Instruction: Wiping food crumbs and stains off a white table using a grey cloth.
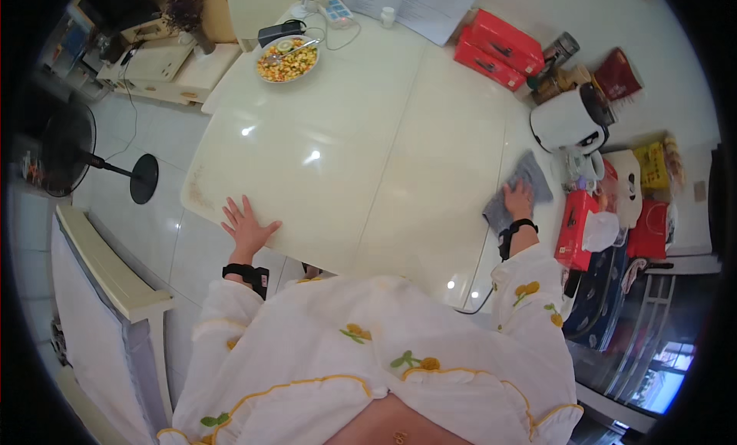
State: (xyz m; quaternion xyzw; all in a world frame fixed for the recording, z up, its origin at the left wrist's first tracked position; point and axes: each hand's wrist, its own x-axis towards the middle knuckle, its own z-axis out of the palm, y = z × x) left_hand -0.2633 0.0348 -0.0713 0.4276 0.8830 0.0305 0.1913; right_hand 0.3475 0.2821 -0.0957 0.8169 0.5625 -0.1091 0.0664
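Observation:
My right hand point(519, 199) presses flat on a crumpled grey cloth point(532, 171) at the right side of the glossy cream table point(322, 197). The cloth spreads out past my fingers on both sides. Over at the table's near left edge, my left hand point(249, 226) rests with fingers spread and nothing in it. Brownish marks show on the tabletop beside its left corner. Both wrists wear black bands. A fine seam runs across the table between my hands.
At the far left of the table stands a plate of diced food point(288, 65) with a spoon. Red boxes point(501, 42), a white electric kettle point(567, 120) and glassware point(573, 163) line the right side. A pedestal fan point(144, 177) and a chair point(109, 261) stand on the left.

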